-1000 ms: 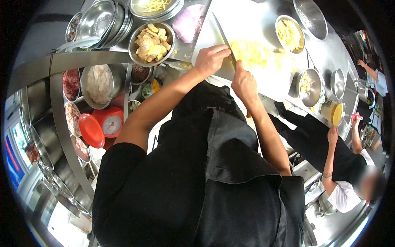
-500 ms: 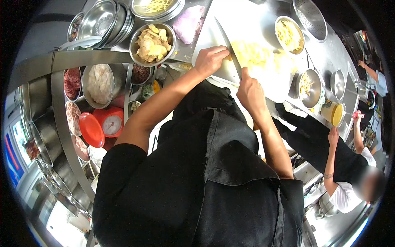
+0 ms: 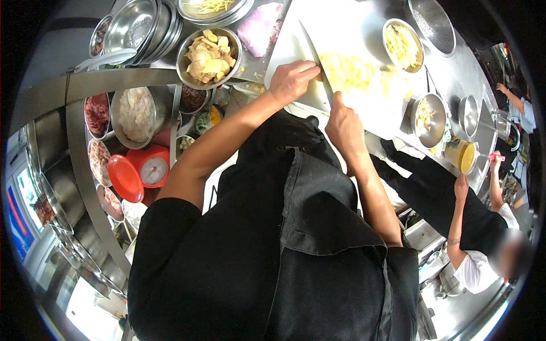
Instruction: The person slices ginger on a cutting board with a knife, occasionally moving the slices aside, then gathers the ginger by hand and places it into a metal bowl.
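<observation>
My right hand (image 3: 344,125) is wrapped round the handle of a long kitchen knife (image 3: 310,44), its blade slanting up and left across the white cutting board (image 3: 364,23). Left of the blade, my left hand (image 3: 291,82) has its fingers curled, the tips close against the knife. They press on what looks like a piece of ginger, mostly hidden under them. A spread of thin pale-yellow ginger slices (image 3: 364,77) lies on the board right of the blade. Peeled ginger chunks fill a steel bowl (image 3: 181,63) left of my left hand.
A bowl of yellow shreds (image 3: 403,45) and a colander (image 3: 430,25) stand right, a purple bag (image 3: 260,29) left. Below the shelf edge (image 3: 102,79) are meat bowls (image 3: 135,113) and a red scale (image 3: 152,170). A co-worker (image 3: 483,256) works at right near a yellow-lidded jar (image 3: 466,158).
Little differs. Both hands and the knife keep nearly the same pose at the board, and the left fingertips have edged slightly right against the blade. The view has shifted slightly.
</observation>
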Demonstrator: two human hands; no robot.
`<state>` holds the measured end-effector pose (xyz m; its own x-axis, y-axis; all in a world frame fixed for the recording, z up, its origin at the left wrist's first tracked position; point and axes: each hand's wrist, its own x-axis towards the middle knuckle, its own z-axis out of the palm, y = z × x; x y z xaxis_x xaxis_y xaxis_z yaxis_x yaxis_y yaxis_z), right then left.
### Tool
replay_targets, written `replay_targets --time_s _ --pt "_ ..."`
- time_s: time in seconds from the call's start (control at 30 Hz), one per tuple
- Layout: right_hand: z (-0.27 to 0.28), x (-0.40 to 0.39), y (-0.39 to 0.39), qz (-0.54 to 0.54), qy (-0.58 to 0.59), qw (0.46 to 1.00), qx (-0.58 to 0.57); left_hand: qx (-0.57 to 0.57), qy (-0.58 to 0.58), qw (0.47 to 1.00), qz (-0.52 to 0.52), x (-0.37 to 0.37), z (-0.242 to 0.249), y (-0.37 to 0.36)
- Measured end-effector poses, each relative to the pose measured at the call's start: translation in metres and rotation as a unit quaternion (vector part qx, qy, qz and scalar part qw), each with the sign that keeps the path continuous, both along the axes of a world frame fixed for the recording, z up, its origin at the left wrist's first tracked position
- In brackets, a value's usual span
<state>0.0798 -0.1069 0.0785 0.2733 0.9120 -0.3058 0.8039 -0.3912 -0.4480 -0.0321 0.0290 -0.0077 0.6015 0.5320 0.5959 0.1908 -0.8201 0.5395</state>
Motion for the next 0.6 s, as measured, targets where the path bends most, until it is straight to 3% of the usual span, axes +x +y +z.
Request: replay_targets --time_s 0.1,0.37,0.6 --pt "-0.029 0.0 0.01 -0.017 -0.007 0.999 0.028 0.001 -0.02 1.0 0.006 0.0 -0.003 -0.003" --pt "0.015 0.001 -0.002 -0.002 -0.01 1.0 -0.001 -0.001 0.017 1.0 -0.004 -0.001 -0.002 0.001" --pt "-0.017 -0.001 0.008 -0.014 0.003 1.0 0.019 -0.004 -0.013 1.0 0.004 -0.001 -0.005 0.0"
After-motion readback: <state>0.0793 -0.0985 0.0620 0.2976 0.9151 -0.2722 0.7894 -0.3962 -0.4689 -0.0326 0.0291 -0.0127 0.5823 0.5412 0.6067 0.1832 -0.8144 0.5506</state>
